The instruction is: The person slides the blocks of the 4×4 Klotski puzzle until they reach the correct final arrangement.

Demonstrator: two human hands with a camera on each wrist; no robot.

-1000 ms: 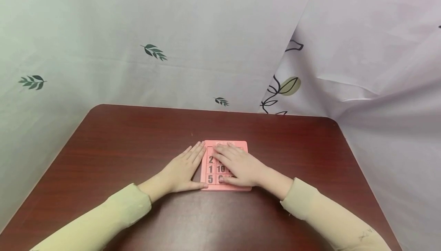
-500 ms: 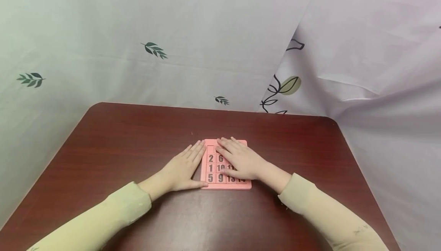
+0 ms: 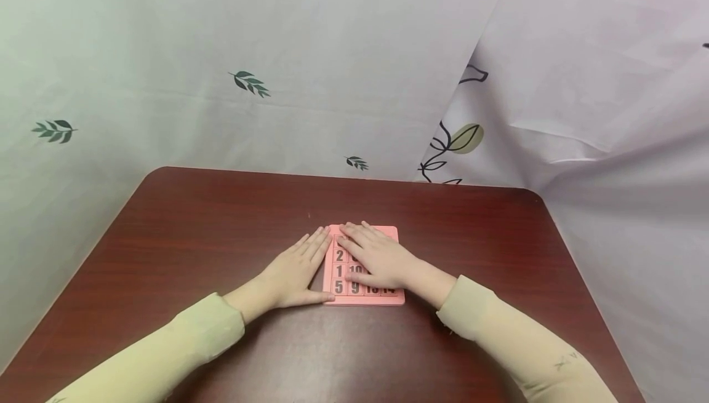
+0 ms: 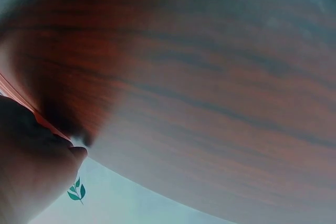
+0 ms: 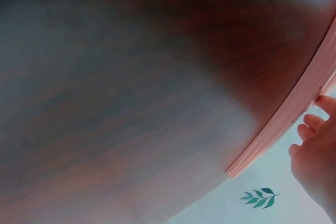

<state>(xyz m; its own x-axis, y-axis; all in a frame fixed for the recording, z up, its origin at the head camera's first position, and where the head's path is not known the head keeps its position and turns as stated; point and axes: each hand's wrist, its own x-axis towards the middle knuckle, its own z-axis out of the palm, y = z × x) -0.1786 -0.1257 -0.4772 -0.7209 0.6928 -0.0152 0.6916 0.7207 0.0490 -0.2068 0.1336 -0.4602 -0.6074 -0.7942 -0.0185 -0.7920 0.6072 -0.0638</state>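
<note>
A pink sliding number puzzle [image 3: 363, 299] lies flat on the table in the head view, its tiles printed with dark numbers such as 2, 1, 5 and 9. My left hand [image 3: 293, 274] rests along its left edge with straight fingers, the thumb at the lower left corner. My right hand [image 3: 382, 261] lies over the tiles from the right, fingers extended, fingertips on the top row. It hides much of the upper and right tiles. In the right wrist view, the puzzle's side [image 5: 283, 114] shows beneath the right hand [image 5: 317, 156]. The left wrist view shows part of my left hand [image 4: 37, 166].
The dark red wooden table [image 3: 221, 218] has rounded far corners. Behind it hangs a pale curtain [image 3: 299, 126] with leaf prints, and more folded cloth [image 3: 609, 144] hangs at the right.
My right hand shifted up and a little right over the puzzle, then back left, its fingertips now nearer the top left tile position. The left hand and the puzzle stay in place.
</note>
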